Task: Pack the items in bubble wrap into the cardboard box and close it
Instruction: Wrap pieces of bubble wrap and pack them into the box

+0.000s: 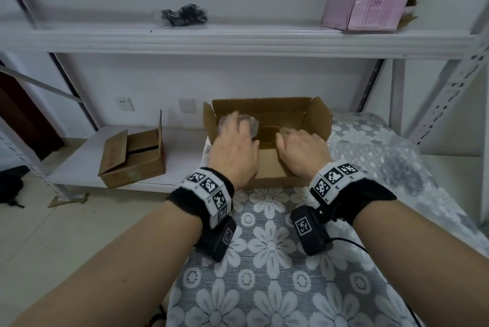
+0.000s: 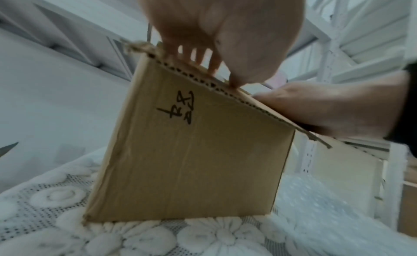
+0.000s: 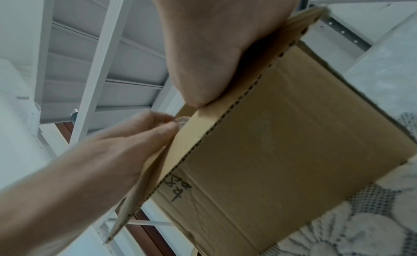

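Flanking the cardboard box (image 1: 267,167): smaller open carton (image 1: 132,159), bubble wrap (image 1: 391,165); both hands' grip hidden inside.

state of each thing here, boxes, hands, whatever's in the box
cardboard box: open, flaps up, on the floral tablecloth
left hand: grips a clear wrapped item at the box's left end
right hand: inside the box, fingers hidden
small box: open, on the low shelf

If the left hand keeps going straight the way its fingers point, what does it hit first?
Probably the clear bubble-wrapped item that the left hand already reaches over inside the cardboard box. Past that lies the box's far wall. Depth is unclear, so contact may already exist.
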`<control>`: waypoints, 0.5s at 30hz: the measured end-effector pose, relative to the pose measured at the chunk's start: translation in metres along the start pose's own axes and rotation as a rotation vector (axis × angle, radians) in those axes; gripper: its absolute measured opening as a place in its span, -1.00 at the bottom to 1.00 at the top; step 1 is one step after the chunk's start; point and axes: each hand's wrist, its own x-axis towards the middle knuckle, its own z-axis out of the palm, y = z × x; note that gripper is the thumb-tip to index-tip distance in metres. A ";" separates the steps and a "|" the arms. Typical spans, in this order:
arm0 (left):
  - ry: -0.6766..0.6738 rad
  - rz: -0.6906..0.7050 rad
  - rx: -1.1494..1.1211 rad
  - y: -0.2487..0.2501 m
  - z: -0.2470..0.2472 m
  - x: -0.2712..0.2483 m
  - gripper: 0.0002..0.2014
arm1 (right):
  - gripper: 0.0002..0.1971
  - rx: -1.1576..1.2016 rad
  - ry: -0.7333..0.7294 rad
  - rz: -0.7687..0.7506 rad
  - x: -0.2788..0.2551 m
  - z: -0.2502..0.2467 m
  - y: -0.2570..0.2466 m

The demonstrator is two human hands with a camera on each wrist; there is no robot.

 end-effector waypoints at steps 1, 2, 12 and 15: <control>0.030 0.072 0.004 0.002 0.002 -0.004 -0.46 | -0.53 0.005 0.003 -0.008 -0.001 0.000 0.000; -0.007 0.138 0.034 0.002 0.004 -0.005 -0.41 | -0.56 0.021 0.005 -0.013 -0.002 0.000 0.000; -0.433 -0.179 0.079 0.012 -0.004 0.022 0.04 | -0.64 0.079 0.113 -0.054 -0.006 0.000 0.008; -0.440 -0.202 0.038 0.010 -0.005 0.023 0.02 | -0.67 0.101 0.073 -0.049 -0.007 -0.005 0.007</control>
